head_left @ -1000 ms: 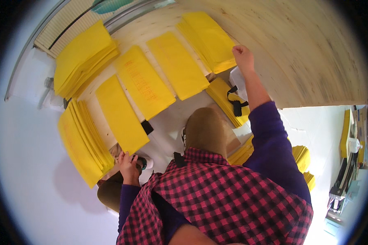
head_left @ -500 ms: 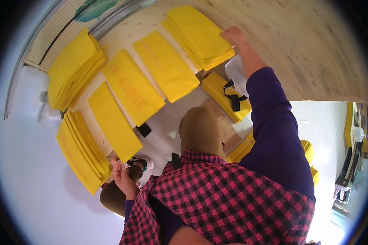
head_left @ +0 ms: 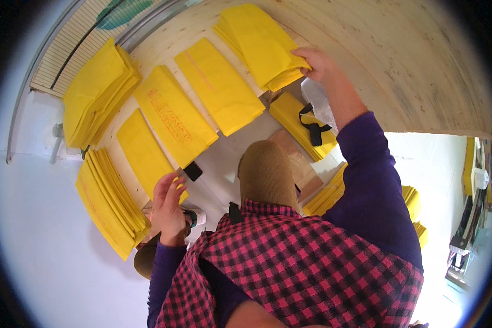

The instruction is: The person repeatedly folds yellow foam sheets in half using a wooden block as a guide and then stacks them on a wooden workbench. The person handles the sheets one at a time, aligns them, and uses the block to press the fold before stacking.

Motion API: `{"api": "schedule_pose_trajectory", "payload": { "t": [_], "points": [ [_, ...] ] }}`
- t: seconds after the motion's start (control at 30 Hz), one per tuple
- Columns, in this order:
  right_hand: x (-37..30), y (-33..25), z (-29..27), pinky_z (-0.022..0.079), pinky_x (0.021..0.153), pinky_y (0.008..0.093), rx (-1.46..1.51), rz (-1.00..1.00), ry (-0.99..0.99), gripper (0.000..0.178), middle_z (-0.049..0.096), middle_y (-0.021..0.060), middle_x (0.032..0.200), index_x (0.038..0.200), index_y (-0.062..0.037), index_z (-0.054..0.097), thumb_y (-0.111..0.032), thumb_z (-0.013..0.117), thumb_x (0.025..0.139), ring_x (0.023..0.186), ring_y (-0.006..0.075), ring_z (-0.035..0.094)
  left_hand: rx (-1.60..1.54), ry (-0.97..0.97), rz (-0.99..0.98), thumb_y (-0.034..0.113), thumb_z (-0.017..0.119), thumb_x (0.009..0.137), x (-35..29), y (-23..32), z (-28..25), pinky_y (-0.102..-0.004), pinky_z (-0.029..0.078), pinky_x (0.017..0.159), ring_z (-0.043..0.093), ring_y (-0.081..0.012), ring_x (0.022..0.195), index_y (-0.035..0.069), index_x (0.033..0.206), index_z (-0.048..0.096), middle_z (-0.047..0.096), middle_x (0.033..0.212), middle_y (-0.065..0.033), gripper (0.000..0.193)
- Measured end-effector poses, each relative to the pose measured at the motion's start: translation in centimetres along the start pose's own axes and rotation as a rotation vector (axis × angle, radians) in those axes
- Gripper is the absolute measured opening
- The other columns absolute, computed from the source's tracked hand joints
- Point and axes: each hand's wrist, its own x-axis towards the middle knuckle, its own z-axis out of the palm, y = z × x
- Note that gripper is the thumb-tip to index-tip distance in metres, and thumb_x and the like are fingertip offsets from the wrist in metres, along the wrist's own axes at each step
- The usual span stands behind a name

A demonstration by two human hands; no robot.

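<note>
My right hand (head_left: 313, 61) pinches the near right corner of the upper layers of a stack of folded yellow cloth-like pieces (head_left: 257, 41) at the far right of the table. My left hand (head_left: 168, 205) hovers at the near end of a plain narrow yellow piece (head_left: 146, 156), fingers loosely curled and apart, with nothing seen in them. Between the hands lie a yellow piece with reddish print (head_left: 175, 117) and another with a thin red line (head_left: 218, 87). A fanned yellow stack (head_left: 109, 199) is left of my left hand.
A taller yellow stack (head_left: 98, 90) stands at the table's back left. Below the table's right end are a yellow bundle with a black strap (head_left: 314, 131), a clear plastic container (head_left: 318, 98) and brown cardboard (head_left: 300, 164). A pale wooden panel (head_left: 388, 71) rises at the right.
My left hand has risen and moved slightly right from beside the fanned stack, its fingers spreading. My right hand has shifted slightly nearer along the far-right stack, whose corner is now lifted and bent.
</note>
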Motion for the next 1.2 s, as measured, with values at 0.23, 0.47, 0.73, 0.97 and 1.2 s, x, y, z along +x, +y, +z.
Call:
{"api": "schedule_pose_trajectory", "payload": {
  "t": [0.23,0.47,0.73,0.97,1.2],
  "points": [
    [-11.1,4.6,4.5,0.043,0.046,0.0236,0.304,0.008,0.039,0.017,0.062,0.0069,0.086,0.098,-0.0027,0.054,-0.016,0.053,0.087,0.063,0.0139,0.058,-0.267,-0.469,-0.374,0.02,0.049,0.092,6.7,-1.0,9.8,-0.0367,0.042,0.093,0.052,-0.0249,0.108,0.0,0.124,0.042,0.051,0.12,-0.0152,0.038],
    [-19.1,10.2,9.4,0.049,0.077,0.0314,0.399,0.014,-0.026,0.026,0.061,0.0116,0.099,0.109,0.0043,0.051,-0.013,0.05,0.089,0.087,0.0189,0.061,-0.452,-0.586,-0.534,0.014,0.049,0.09,9.7,-2.7,14.9,-0.0366,0.046,0.09,0.056,-0.0232,0.104,0.0,0.122,0.043,0.055,0.115,-0.0126,0.035],
    [-18.7,11.6,9.1,0.047,0.081,0.0276,0.161,0.077,-0.102,0.027,0.06,0.0069,0.104,0.112,0.0005,0.052,-0.017,0.047,0.092,0.091,0.0156,0.059,-0.299,-0.541,-0.414,0.0,0.048,0.086,8.5,-2.0,13.5,-0.0349,0.049,0.084,0.058,-0.0214,0.098,0.001,0.124,0.042,0.056,0.114,-0.0106,0.039],
    [-15.0,10.7,11.3,0.044,0.091,0.0305,0.38,-0.153,-0.15,0.034,0.053,0.0112,0.119,0.123,0.0012,0.042,-0.009,0.046,0.091,0.106,0.019,0.054,-0.155,-0.557,-0.076,-0.005,0.047,0.084,6.1,-1.7,12.9,-0.028,0.042,0.09,0.052,-0.0157,0.107,0.001,0.131,0.036,0.052,0.12,-0.0081,0.049],
    [-14.4,8.5,13.9,0.042,0.093,0.0325,0.368,-0.288,-0.145,0.04,0.051,0.0119,0.122,0.126,0.0011,0.038,-0.002,0.046,0.087,0.11,0.0201,0.051,-0.053,-0.47,0.126,-0.006,0.047,0.084,5.6,-2.1,11.2,-0.0264,0.037,0.095,0.046,-0.0136,0.114,0.0,0.136,0.027,0.048,0.126,-0.0076,0.056]
  ]
}}
